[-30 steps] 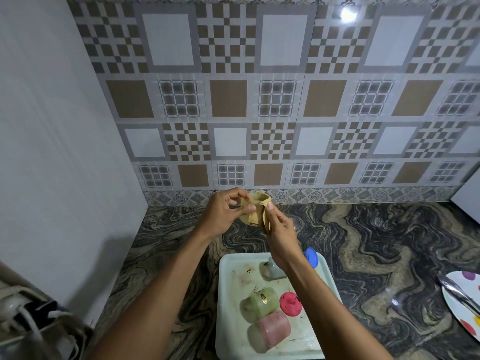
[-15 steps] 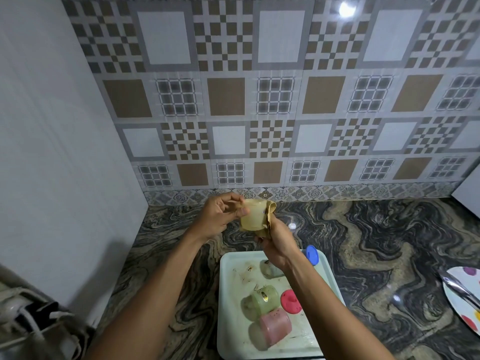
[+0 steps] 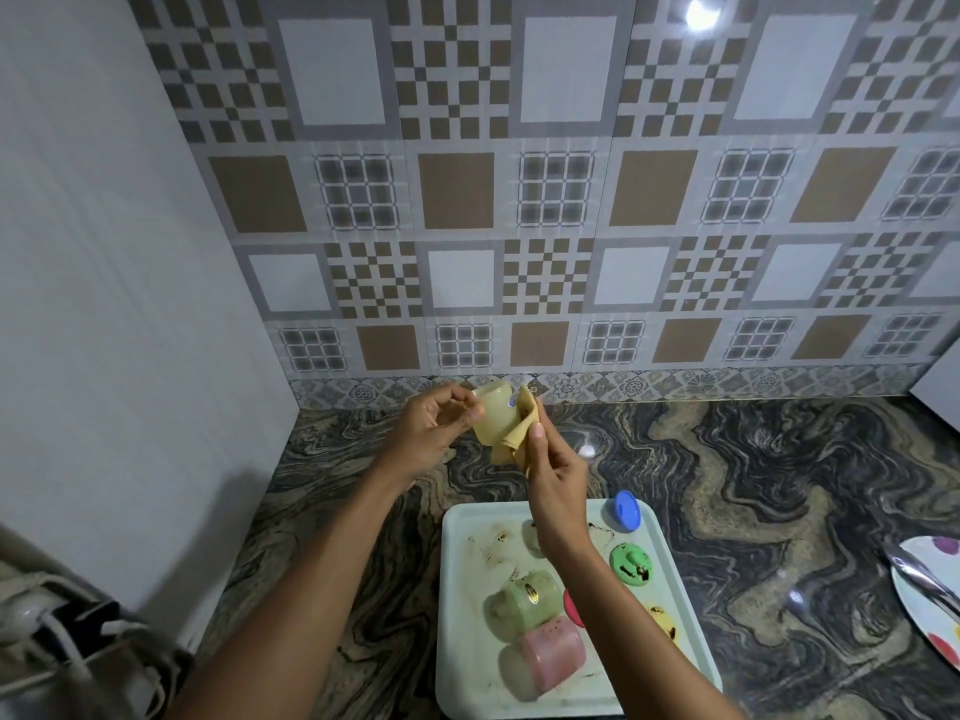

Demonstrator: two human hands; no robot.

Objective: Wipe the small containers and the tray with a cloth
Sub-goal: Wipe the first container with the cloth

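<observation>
My left hand (image 3: pixel 435 428) holds a small pale yellow container (image 3: pixel 494 414) up above the counter, near the back wall. My right hand (image 3: pixel 553 478) presses a tan cloth (image 3: pixel 519 439) against its side. Below them lies a pale tray (image 3: pixel 457 605) with brown smears. On it lie a green container (image 3: pixel 524 602) and a pink container (image 3: pixel 553 654) on their sides, plus a blue lid (image 3: pixel 625 509), a green lid (image 3: pixel 630 562), a red lid (image 3: pixel 571 608) and a yellow lid (image 3: pixel 665 623). My right forearm hides part of the tray.
The dark marbled counter (image 3: pixel 779 485) runs to the tiled back wall. A white plate (image 3: pixel 935 610) with coloured dots and a metal utensil (image 3: pixel 922 576) sits at the right edge. A plain white wall stands on the left, with cables and a device (image 3: pixel 52 631) at bottom left.
The container has turned in my left hand and the cloth has slid from over its top to its right side. My right hand dropped slightly, uncovering the green and yellow lids.
</observation>
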